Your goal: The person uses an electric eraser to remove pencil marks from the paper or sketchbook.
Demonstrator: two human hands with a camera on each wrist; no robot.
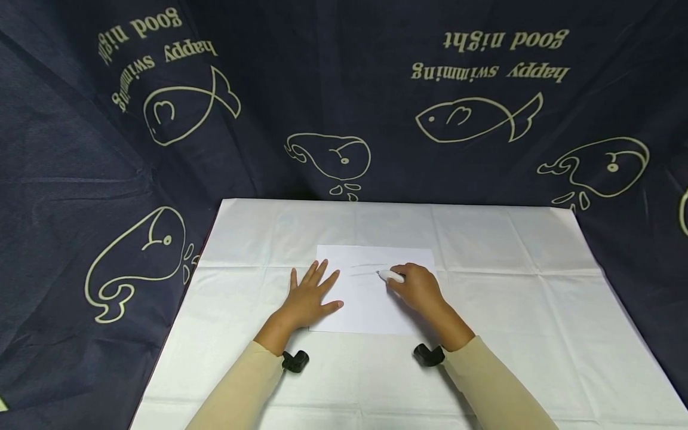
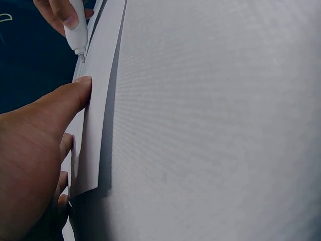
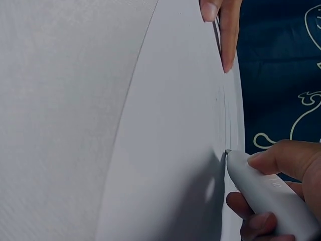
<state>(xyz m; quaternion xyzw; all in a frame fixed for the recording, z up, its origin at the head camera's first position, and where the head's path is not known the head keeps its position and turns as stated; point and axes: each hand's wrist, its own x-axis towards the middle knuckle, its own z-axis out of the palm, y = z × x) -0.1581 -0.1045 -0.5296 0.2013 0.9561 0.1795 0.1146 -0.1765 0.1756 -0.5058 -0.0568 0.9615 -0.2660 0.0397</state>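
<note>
A white sheet of paper (image 1: 371,310) lies on the cloth-covered table, with a few thin grey lines (image 1: 368,265) across its upper part. My left hand (image 1: 307,301) rests spread on the paper's left side, thumb toward the middle. In my right hand (image 1: 421,289) I grip a thick white pen-like tool (image 3: 271,198) with rounded body and a small dark metal tip. Its tip meets the paper at the right end of the lower line. In the left wrist view, the tool (image 2: 76,32) points down just beyond the left thumb.
A creased white cloth (image 1: 500,251) covers the table. Behind and at the sides hangs a dark blue curtain (image 1: 322,71) with fish and whale drawings and lettering. Black wrist cameras (image 1: 295,361) sit at both cuffs.
</note>
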